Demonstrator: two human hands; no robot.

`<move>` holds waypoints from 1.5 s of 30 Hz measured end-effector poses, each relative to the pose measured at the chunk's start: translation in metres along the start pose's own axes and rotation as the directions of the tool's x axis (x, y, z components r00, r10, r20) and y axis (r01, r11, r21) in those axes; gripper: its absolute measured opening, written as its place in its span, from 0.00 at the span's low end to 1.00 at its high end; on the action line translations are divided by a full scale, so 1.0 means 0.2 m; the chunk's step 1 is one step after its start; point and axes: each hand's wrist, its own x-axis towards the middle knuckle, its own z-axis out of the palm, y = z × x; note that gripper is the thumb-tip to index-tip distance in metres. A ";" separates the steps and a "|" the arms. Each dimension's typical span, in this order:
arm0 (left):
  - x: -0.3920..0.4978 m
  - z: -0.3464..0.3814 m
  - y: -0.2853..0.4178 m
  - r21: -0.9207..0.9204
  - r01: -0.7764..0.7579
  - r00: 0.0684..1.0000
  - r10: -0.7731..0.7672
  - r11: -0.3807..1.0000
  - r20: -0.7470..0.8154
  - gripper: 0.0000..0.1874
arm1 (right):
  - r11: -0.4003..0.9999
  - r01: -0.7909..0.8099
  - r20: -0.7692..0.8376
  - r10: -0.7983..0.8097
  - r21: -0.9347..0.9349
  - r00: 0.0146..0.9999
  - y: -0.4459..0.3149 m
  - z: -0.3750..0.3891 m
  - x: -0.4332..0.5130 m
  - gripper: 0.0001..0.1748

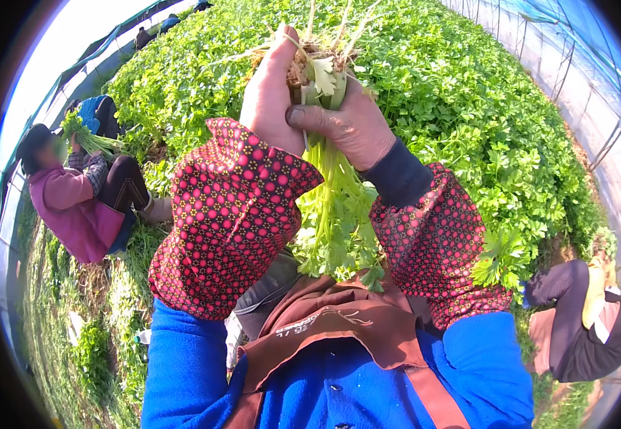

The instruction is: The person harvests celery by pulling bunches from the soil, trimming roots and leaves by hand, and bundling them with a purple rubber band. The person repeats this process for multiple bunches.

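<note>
Both of my hands are wrapped around a bunch of celery, roots up and away from me. My left hand grips it from the left, thumb raised beside the roots. From the right, my right hand closes on the stalks just below the root end, its thumb laid across the front. Thin pale roots with brown soil stick out above my fingers. Stalks and leaves hang down towards my brown apron. Red-dotted sleeve covers cover my forearms.
A dense bed of growing celery spreads ahead. A co-worker sits at left holding a celery bunch; another person crouches at right. Plastic greenhouse walls curve along the sides. Cut greens lie on the ground at left.
</note>
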 end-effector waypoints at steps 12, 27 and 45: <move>-0.11 -0.29 -0.39 0.663 -0.024 0.894 -0.280 0.748 0.348 0.61 | 0.885 0.018 -0.036 -0.002 0.465 0.999 -0.11 -0.53 0.43 0.13; 0.27 -0.66 -0.28 0.240 0.368 0.911 -0.401 0.898 0.103 0.46 | 0.810 -0.034 0.148 -0.065 0.586 0.987 -0.19 -0.50 0.53 0.22; -0.51 -0.50 -0.44 0.244 0.799 0.546 -0.833 0.549 0.088 0.25 | 0.671 0.021 -0.230 0.224 0.741 0.947 0.86 -0.90 0.21 0.16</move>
